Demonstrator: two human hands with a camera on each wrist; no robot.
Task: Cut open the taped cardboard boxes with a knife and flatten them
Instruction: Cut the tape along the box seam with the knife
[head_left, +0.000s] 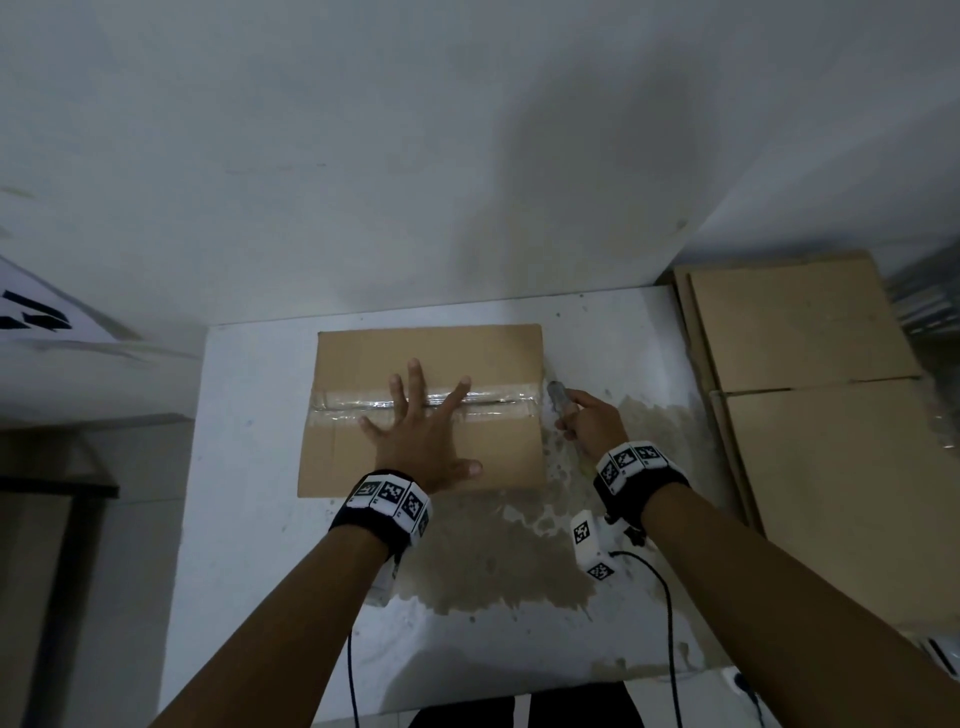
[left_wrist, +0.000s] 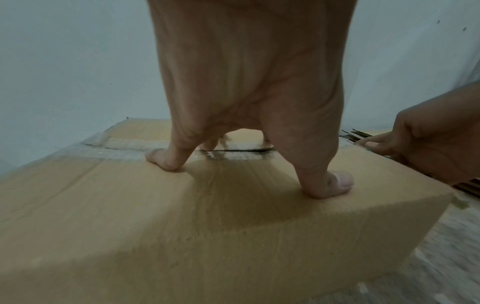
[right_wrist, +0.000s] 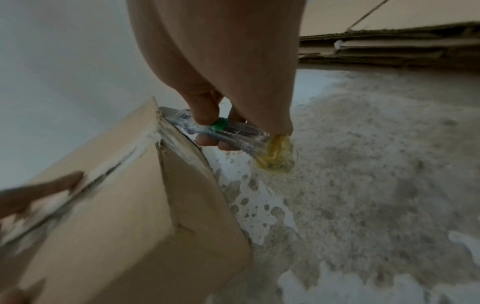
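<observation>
A brown cardboard box stands on the white table, with clear tape along its top seam. My left hand lies spread flat on the box top, fingers across the tape, pressing down. My right hand grips a utility knife at the box's right edge. The knife has a clear body, a green slider and a yellowish end. Its tip meets the tape at the top right corner of the box.
A stack of flattened cardboard sheets lies at the right of the table. A brownish worn patch covers the table in front of the box. White walls close in behind and left. Sensor cables hang from both wrists.
</observation>
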